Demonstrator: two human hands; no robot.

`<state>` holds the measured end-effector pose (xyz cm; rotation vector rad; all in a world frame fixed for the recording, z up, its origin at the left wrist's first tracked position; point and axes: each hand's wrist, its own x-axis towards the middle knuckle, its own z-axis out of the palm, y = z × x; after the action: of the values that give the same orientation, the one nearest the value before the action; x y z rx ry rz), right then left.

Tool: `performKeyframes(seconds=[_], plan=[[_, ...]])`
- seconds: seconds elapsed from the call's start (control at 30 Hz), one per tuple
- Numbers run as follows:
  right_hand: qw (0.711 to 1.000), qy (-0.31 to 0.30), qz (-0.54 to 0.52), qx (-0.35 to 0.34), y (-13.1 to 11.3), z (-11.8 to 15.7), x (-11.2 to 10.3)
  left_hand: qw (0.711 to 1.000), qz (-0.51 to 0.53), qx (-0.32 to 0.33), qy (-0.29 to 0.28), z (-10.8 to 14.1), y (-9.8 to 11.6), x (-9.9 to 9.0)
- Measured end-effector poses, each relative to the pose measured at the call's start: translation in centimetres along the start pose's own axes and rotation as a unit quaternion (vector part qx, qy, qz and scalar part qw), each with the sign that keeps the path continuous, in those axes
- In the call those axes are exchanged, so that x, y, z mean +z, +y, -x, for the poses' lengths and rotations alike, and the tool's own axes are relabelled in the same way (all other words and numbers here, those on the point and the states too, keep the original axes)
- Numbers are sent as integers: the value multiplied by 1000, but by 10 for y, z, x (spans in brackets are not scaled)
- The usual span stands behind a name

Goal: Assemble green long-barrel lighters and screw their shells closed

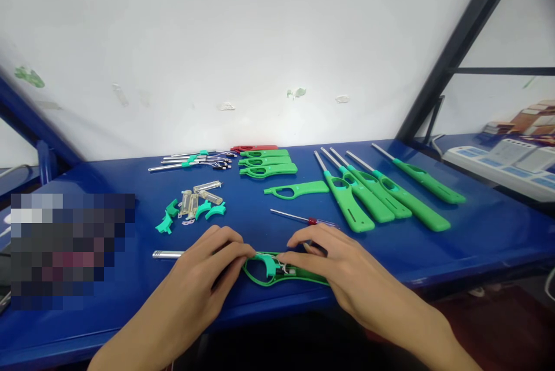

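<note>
An opened green utility lighter (277,282) lies near the table's front edge, its teal trigger (271,267), thin wires and inner parts exposed. Its metal tube (167,254) sticks out to the left. My left hand (217,258) is closed, thumb and fingers pinching the lighter's front end by the trigger opening. With bent fingers, my right hand (329,249) grips the handle side, thumb tip at the wires; part of the handle is hidden under it. Behind that hand lies a screwdriver (299,218) with a red handle.
Several assembled green lighters (390,192) lie at the right. Green half shells (269,170) and a red shell (255,148) lie at the back, beside metal tubes with wires (191,162). Clear fuel tanks (189,203) and loose teal triggers (215,211) lie left of centre.
</note>
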<state>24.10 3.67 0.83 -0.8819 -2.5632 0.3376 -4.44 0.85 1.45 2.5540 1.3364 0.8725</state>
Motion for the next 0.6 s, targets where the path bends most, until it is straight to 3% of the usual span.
performKeyframes(seconds=[0.2, 0.6], plan=[[1000, -14, -4, 4, 1, 0, 0, 1000, -2, 6, 9, 1, 4, 1], [999, -22, 30, -12, 0, -1, -2, 997, 32, -47, -50, 5, 13, -10]])
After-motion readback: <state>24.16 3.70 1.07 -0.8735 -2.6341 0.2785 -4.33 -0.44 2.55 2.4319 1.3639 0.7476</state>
